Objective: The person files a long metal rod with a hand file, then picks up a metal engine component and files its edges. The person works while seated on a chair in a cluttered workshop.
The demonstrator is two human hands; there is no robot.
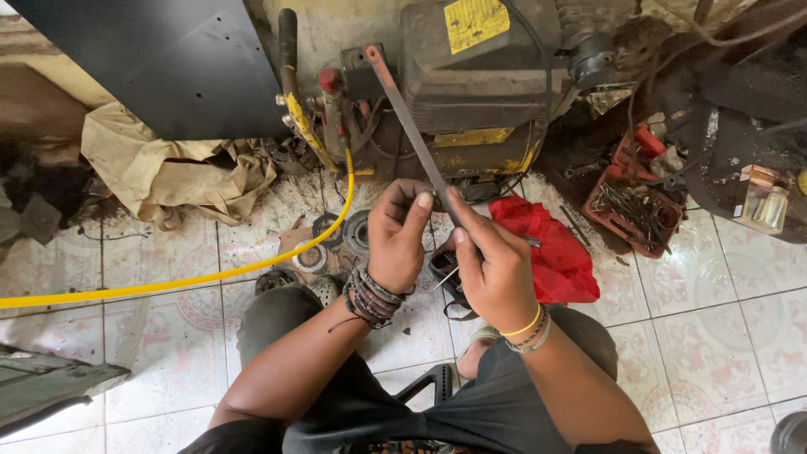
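I hold a long, flat, rusty metal file (pixel 403 109) that slants up and away from me. My right hand (pixel 494 265) grips its lower end, index finger laid along the blade. My left hand (pixel 397 234) pinches a small part against the file near my right fingertips; the part itself is hidden by my fingers. Just below my hands, a small dark metal piece (pixel 445 273) with a thin rod sits near my knees. Both wrists wear bracelets.
A grimy yellow and black compressor (pixel 479 84) stands straight ahead. A yellow hose (pixel 168 284) runs left across the tiled floor. A red cloth (pixel 551 248) and a red tray of tools (pixel 635 206) lie right. Crumpled beige cloth (pixel 168 172) lies left, round metal parts (pixel 336 235) between.
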